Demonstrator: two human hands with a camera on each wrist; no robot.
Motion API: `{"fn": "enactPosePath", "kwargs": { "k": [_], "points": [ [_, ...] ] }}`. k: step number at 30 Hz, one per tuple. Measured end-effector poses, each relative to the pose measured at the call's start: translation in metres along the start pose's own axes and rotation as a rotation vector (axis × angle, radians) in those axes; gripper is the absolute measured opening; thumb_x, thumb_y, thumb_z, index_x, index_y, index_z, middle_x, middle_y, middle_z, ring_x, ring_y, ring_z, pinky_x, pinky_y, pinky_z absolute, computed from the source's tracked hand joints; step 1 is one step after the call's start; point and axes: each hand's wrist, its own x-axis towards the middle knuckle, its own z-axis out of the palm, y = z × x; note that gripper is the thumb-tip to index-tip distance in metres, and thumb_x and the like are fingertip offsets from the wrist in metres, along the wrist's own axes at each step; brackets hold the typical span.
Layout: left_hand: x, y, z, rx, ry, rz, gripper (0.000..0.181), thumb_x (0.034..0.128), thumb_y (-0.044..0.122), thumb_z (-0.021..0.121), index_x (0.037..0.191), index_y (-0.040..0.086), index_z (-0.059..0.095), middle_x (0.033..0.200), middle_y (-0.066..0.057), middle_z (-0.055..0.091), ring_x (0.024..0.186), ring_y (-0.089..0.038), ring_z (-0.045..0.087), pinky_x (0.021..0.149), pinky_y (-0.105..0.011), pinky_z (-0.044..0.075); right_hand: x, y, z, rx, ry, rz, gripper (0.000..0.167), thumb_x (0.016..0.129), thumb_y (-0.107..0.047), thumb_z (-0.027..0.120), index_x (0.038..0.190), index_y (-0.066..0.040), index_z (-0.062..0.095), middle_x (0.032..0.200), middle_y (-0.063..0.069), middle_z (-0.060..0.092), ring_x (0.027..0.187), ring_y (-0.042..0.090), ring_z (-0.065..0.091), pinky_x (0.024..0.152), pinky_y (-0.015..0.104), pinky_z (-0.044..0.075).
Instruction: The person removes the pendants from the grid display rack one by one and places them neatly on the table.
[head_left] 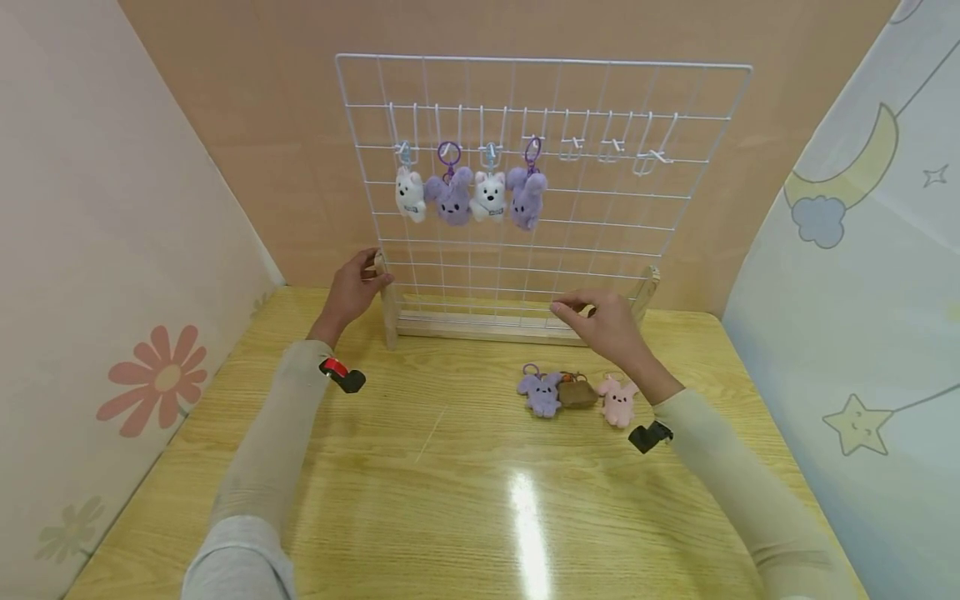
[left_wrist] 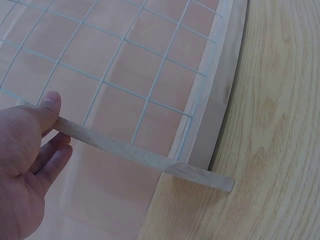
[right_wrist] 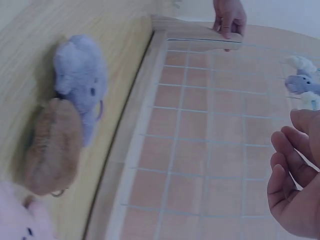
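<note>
The wire grid rack (head_left: pixel 510 247) stands on the table (head_left: pixel 420 500), its left wooden upright (head_left: pixel 389 312) pinched by the left hand (head_left: pixel 354 290); the right hand (head_left: pixel 603 325), loosely curled, holding nothing, hovers before it. Looks stiff, probably light: upright's best to grip. Plush keychains (head_left: pixel 577 393) crowd its front-right; likelier moving room front-left.

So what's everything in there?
Table: 1, yellow, underneath
Stand: 1, pale wood, on table
Wire rack: 1, white, in stand
Hooks: 7, white, on rack
Puppy toys: 2, white, on hooks
Bunny toys: 3, purple, two hung, one on table
Lumpy toy: 1, brown, on table
Little toy: 1, pink, on table
Walls: 3, tan, pale, around
Wall pictures: several, pastel, side walls
Wrist gadgets: 2, mostly black, on sleeves
Sleeves: 2, beige, on arms
Left grip: 1, bare, holding stand
Right grip: 1, bare, near rack
</note>
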Motion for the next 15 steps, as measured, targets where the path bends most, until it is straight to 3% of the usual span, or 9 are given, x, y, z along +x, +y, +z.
{"fn": "enactPosePath", "kwargs": {
  "k": [4,11,15],
  "points": [
    [0.0,-0.001,0.0,0.002,-0.001,0.002,0.065,0.1033,0.026,0.064,0.159,0.007,0.035,0.157,-0.019,0.044,0.136,-0.038,0.053,0.103,-0.053,0.052,0.006,-0.012,-0.01,-0.002,0.072,-0.031,0.03,0.101,-0.034,0.068,0.117,-0.01,0.077,0.102,0.006,0.077,0.086,0.018,0.067,0.07,0.024,0.052],
    [0.001,-0.002,0.0,0.003,0.0,0.002,0.065,0.1035,0.027,0.063,0.159,0.007,0.035,0.156,-0.018,0.045,0.135,-0.038,0.053,0.103,-0.052,0.053,0.022,-0.034,-0.026,0.011,0.229,-0.128,0.025,0.096,-0.024,0.074,0.114,-0.007,0.078,0.101,0.01,0.077,0.083,0.02,0.069,0.067,0.012,0.049],
    [0.0,-0.002,0.0,0.009,0.0,0.001,0.065,0.1034,0.028,0.063,0.159,0.007,0.035,0.156,-0.018,0.045,0.135,-0.038,0.053,0.103,-0.052,0.052,0.033,-0.049,-0.034,0.017,0.282,-0.161,0.025,0.094,-0.024,0.077,0.111,-0.005,0.079,0.101,0.009,0.078,0.083,0.017,0.068,0.066,0.012,0.049]
  ]
}}
